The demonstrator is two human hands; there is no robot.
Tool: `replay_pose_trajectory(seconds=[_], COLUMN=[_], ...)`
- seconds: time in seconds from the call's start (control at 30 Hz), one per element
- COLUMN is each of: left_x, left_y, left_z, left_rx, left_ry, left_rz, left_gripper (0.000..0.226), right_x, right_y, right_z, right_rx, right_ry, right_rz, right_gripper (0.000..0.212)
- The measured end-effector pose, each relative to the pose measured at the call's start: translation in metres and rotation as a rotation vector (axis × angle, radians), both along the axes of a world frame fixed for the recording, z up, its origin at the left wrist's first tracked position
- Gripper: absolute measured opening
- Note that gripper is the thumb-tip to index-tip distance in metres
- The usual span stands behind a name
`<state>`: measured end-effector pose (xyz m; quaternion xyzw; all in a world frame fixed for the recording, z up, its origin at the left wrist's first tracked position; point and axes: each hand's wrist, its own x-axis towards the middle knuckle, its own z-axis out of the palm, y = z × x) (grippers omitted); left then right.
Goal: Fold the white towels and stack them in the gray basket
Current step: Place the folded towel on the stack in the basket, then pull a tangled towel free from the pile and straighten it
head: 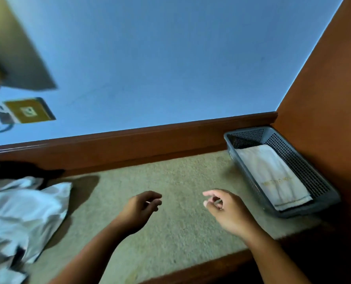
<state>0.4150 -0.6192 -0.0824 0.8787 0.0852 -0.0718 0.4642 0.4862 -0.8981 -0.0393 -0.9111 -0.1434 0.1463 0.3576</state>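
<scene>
**One white towel (273, 175) in gray basket (301, 167)**

Towel lies folded flat; basket sits right of right hand (226, 210). Crumpled towel pile (23, 212) left of left hand (138, 210). Both hands loosely curled, holding nothing, over bench (180, 177).

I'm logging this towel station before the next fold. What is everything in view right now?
basket: one, gray, right end of the carpet, against the panel
folded towel: one, white, in the basket
loose towels: a heap, count unclear, white, left on the carpet
carpet: one, beige, under it all
ledge: one, brown, behind the carpet
panel: one, brown, right side
wall: one, blue, above the ledge
plate: one, yellowish, on the wall, left
left hand: over the carpet, loosely curled, empty
right hand: beside it, loosely curled, empty
</scene>
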Motion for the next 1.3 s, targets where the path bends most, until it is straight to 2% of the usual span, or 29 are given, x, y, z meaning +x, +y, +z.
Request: replay_pose_trajectory(seconds=[0.13, 0.37, 0.53, 0.77, 1.0, 1.17, 1.3], left_x=[-0.068, -0.213, -0.304, -0.407, -0.485, -0.508, -0.503], left_y=[0.049, 0.109, 0.136, 0.214, 0.319, 0.377, 0.419], left_z=[0.019, 0.046, 0.062, 0.074, 0.069, 0.071, 0.077], left_rx=[0.003, -0.056, -0.087, -0.045, -0.004, -0.01, -0.002], left_ry=[-0.021, -0.038, -0.057, -0.09, -0.079, -0.048, -0.08], left_rz=[0.161, 0.632, 0.79, 0.855, 0.758, 0.728, 0.724], left_gripper=[0.015, 0.015, 0.014, 0.014, 0.013, 0.013, 0.013], right_x=[-0.026, -0.056, -0.124, -0.225, -0.304, -0.351, -0.351], right_y=[0.048, 0.141, 0.218, 0.319, 0.422, 0.477, 0.511], right_z=[0.015, 0.049, 0.051, 0.052, 0.048, 0.04, 0.038], right_rx=[-0.013, -0.004, 0.003, 0.059, 0.129, 0.151, 0.138], right_ry=[0.008, -0.028, 0.026, 0.047, 0.066, 0.09, 0.086], right_rz=[0.211, 0.529, 0.703, 0.845, 0.708, 0.694, 0.66], right_gripper=[0.019, 0.021, 0.018, 0.019, 0.016, 0.016, 0.013])
